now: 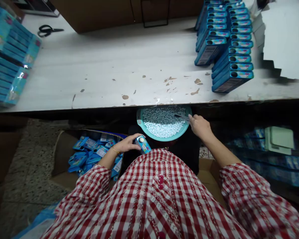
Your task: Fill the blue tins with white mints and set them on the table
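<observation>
Holding blue box (pixel 145 146) in left hand (pixel 128 143), thin tool (pixel 182 117) in right hand (pixel 200 126), mid-frame; might scatter pellets (pixel 163 128) by bumping basin (pixel 140 122).

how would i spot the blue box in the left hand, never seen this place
Start at the white table, then the turquoise basin at its near edge. By the basin's left side, closer to the body, the left hand holds the blue box. Its round spot is pale, whereas the boxes standing on the table show dark ones.
</observation>
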Motion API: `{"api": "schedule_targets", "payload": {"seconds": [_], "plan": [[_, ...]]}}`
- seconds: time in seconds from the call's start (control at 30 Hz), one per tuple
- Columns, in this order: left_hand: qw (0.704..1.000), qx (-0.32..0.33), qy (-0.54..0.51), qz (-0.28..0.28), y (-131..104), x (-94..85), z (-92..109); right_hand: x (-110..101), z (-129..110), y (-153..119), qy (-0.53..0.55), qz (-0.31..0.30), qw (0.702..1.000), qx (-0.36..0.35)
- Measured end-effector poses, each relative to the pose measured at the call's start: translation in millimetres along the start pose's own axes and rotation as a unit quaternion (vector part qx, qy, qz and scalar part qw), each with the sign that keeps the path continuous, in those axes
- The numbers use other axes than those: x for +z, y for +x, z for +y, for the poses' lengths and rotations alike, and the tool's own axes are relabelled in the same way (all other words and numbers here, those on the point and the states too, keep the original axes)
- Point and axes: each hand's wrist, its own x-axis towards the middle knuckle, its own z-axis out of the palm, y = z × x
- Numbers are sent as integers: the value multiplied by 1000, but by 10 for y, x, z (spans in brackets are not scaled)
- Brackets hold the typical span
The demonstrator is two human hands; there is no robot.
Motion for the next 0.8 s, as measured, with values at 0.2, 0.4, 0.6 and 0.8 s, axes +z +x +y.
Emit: {"api": "schedule_targets", "payload": {"seconds": [0.2,0.4,0.6,0.8], "plan": [[974,24,-40,220,110,-8,-85,183,-291,456,35,-53,998,-23],[941,54,-39,332,285,-11,0,578,-847,755,136,-91,985,-54],[918,61,-19,390,414,-81,57,614,-833,697,235,-90,963,-92],[902,99,20,419,582,-72,126,280,-484,434,399,-25,907,-132]]}}
